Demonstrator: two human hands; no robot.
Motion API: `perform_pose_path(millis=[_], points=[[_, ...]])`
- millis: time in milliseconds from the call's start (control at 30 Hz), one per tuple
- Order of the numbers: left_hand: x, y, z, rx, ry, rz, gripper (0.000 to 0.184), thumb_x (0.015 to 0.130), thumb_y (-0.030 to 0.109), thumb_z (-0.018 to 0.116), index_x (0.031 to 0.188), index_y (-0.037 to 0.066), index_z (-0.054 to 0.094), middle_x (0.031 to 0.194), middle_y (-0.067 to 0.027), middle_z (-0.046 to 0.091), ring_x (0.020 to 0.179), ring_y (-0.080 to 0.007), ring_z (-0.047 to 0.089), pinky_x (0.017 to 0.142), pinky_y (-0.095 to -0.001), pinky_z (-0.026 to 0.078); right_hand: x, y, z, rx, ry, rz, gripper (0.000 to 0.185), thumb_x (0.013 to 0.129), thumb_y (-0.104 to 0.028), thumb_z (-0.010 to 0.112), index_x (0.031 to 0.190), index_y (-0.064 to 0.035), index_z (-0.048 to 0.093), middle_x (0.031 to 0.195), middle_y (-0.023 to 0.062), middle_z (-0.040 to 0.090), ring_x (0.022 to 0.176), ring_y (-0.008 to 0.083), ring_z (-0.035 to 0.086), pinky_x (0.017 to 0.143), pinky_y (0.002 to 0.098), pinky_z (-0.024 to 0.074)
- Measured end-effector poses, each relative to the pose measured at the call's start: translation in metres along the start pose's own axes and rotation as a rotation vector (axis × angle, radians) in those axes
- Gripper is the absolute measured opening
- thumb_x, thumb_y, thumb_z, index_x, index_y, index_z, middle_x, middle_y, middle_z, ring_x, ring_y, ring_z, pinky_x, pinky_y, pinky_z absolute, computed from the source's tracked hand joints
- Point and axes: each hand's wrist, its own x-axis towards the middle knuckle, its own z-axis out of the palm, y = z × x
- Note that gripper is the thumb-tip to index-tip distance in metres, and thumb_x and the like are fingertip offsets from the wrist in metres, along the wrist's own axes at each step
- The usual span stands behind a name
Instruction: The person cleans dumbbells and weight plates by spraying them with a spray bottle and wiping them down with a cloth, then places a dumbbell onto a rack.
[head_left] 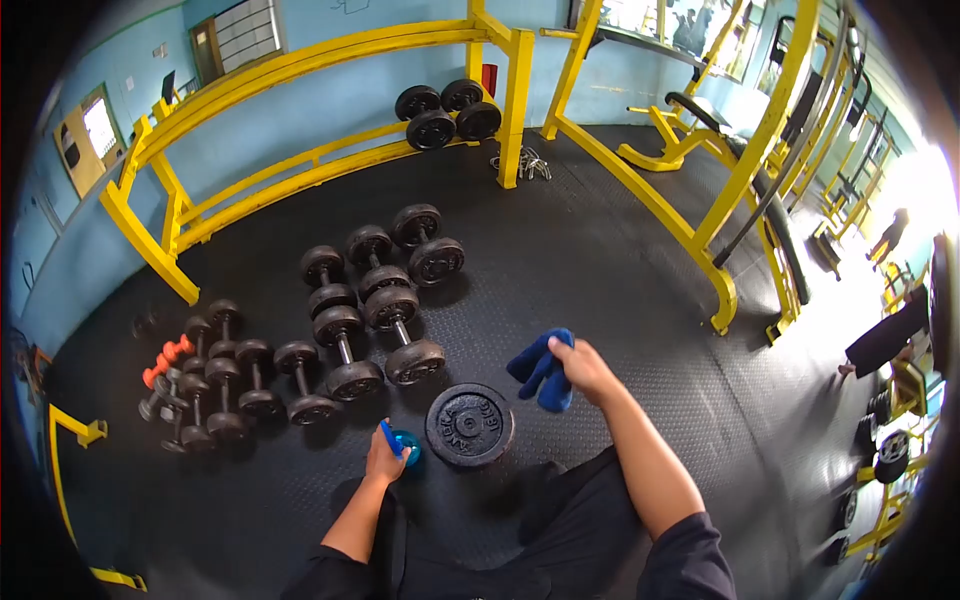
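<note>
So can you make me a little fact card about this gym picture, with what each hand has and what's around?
Place: a gym with a black floor
Left hand: holds what looks like a blue spray bottle
Right hand: holds a dark blue cloth
Nearest weight: a round black weight plate, flat on the floor
Left of the plate: black dumbbells and small orange dumbbells
Behind the dumbbells: a yellow rack
</note>
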Motion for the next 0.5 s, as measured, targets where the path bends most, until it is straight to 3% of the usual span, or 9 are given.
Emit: perform_pose_path(millis=[67, 100, 167, 233, 267, 300, 367, 433, 500], points=[[0.001, -0.003, 0.013, -0.030, 0.033, -0.046, 0.092, 0.078, 0.020, 0.081, 0.152, 0.007, 0.029, 0.136, -0.0225, 0.049, 0.126, -0.0437, 0.050, 0.107, -0.0478, 0.043, 0.022, 0.059, 0.005, -0.244, 0.159, -0.102, 0.035, 0.101, -0.026, 0.055, 0.108, 0.0069, 0.065, 0.098, 0.0154, 0.070, 0.085, 0.0221, 0.066, 0.080, 0.0391, 0.0536], [0.000, 0.001, 0.009, -0.039, -0.054, -0.105, 0.099, 0.076, 0.019, 0.083, 0.153, 0.006, 0.024, 0.141, -0.0233, 0.045, 0.129, -0.0435, 0.048, 0.108, -0.0465, 0.042, 0.001, 0.054, 0.025, -0.217, 0.252, -0.117, 0.036, 0.097, -0.022, 0.060, 0.118, 0.0065, 0.060, 0.114, 0.0213, 0.065, 0.099, 0.0271, 0.065, 0.090, 0.0416, 0.0515], [-0.004, 0.008, -0.003, -0.056, -0.137, -0.169, 0.105, 0.074, 0.019, 0.085, 0.155, 0.006, 0.019, 0.146, -0.0241, 0.041, 0.131, -0.0434, 0.046, 0.110, -0.0452, 0.042, -0.011, 0.084, 0.045, -0.315, 0.026, -0.244, 0.044, 0.096, -0.023, 0.060, 0.128, 0.0064, 0.053, 0.129, 0.0305, 0.053, 0.121, 0.0409, 0.054, 0.105, 0.0469, 0.0426], [-0.009, 0.017, -0.016, -0.069, -0.281, -0.316, 0.123, 0.071, 0.024, 0.088, 0.158, 0.006, 0.003, 0.156, -0.0273, 0.025, 0.142, -0.0425, 0.033, 0.115, -0.0445, 0.035, -0.026, 0.122, 0.073, -0.838, -0.021, -0.325, 0.052, 0.096, -0.030, 0.057, 0.127, 0.0117, 0.052, 0.137, 0.0323, 0.047, 0.130, 0.0469, 0.046, 0.111, 0.0487, 0.0370], [-0.013, 0.023, -0.023, -0.082, -0.276, -0.323, 0.123, 0.071, 0.024, 0.088, 0.158, 0.006, 0.003, 0.156, -0.0273, 0.025, 0.142, -0.0425, 0.033, 0.115, -0.0445, 0.035, -0.046, 0.117, 0.087, -1.254, -0.094, -0.360, 0.059, 0.097, -0.036, 0.054, 0.131, 0.0123, 0.049, 0.145, 0.0305, 0.041, 0.138, 0.0450, 0.038, 0.113, 0.0487, 0.0357], [-0.016, 0.033, -0.031, -0.082, -0.226, -0.327, 0.129, 0.070, 0.029, 0.088, 0.158, 0.007, -0.004, 0.158, -0.0291, 0.018, 0.145, -0.0438, 0.026, 0.117, -0.0462, 0.031, -0.055, 0.128, 0.096, -1.434, -0.151, -0.388, 0.067, 0.099, -0.044, 0.048, 0.138, 0.0100, 0.046, 0.153, 0.0283, 0.033, 0.147, 0.0418, 0.026, 0.118, 0.0494, 0.0294], [-0.021, 0.042, -0.033, -0.083, -0.179, -0.348, 0.135, 0.070, 0.034, 0.088, 0.158, 0.008, -0.010, 0.160, -0.0310, 0.012, 0.148, -0.0451, 0.019, 0.119, -0.0480, 0.026, -0.056, 0.156, 0.108, -1.411, -0.176, -0.298, 0.077, 0.101, -0.052, 0.039, 0.146, 0.0105, 0.036, 0.157, 0.0291, 0.029, 0.151, 0.0415, 0.018, 0.122, 0.0519, 0.0181], [-0.025, 0.051, -0.031, -0.033, -0.044, -0.278, 0.132, 0.073, 0.043, 0.084, 0.158, 0.008, -0.011, 0.160, -0.0321, 0.010, 0.149, -0.0476, 0.013, 0.120, -0.0522, 0.018, -0.048, 0.151, 0.114, -1.417, -0.192, -0.286, 0.081, 0.100, -0.056, 0.037, 0.147, 0.0111, 0.034, 0.157, 0.0296, 0.027, 0.151, 0.0412, 0.016, 0.123, 0.0510, 0.0151], [-0.032, 0.061, -0.034, -0.116, -0.009, -0.242, 0.123, 0.079, 0.045, 0.079, 0.159, 0.006, -0.005, 0.159, -0.0340, 0.010, 0.147, -0.0507, 0.015, 0.119, -0.0548, 0.017, -0.037, 0.148, 0.120, -1.419, -0.200, -0.265, 0.086, 0.100, -0.059, 0.035, 0.148, 0.0117, 0.031, 0.158, 0.0300, 0.026, 0.152, 0.0409, 0.014, 0.124, 0.0501, 0.0121]])
